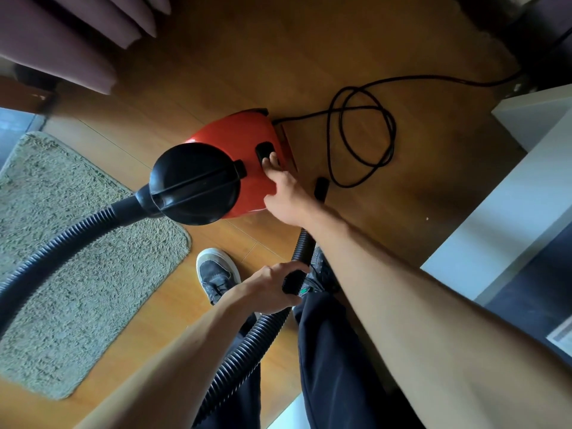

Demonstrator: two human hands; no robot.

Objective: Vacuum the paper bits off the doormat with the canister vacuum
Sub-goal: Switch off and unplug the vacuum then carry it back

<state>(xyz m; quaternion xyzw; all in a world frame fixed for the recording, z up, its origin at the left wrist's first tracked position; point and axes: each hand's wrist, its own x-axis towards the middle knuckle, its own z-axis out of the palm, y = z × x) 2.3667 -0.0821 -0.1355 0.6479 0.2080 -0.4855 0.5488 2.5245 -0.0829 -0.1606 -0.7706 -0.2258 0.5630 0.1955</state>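
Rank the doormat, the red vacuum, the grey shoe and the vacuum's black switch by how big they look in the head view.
Largest to smallest:
Doormat, though the frame cuts it off.
Vacuum, somewhat nearer the camera.
Shoe.
Switch, partly covered by a finger.

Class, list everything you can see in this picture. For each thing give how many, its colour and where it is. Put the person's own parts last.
canister vacuum: one, red with black dome, floor centre
switch: one, black, on the vacuum's top
hose: one, black, from dome across doormat to left hand
power cord: one, black, looped right of vacuum
doormat: one, beige, left on floor
floor: one, brown wood, throughout
curtain: one, mauve, top left
cabinet: one, white, right edge
shoes: two, grey, below the vacuum
trousers: one pair, dark, bottom centre
left hand: one, grips the hose
right hand: one, fingertips on the switch
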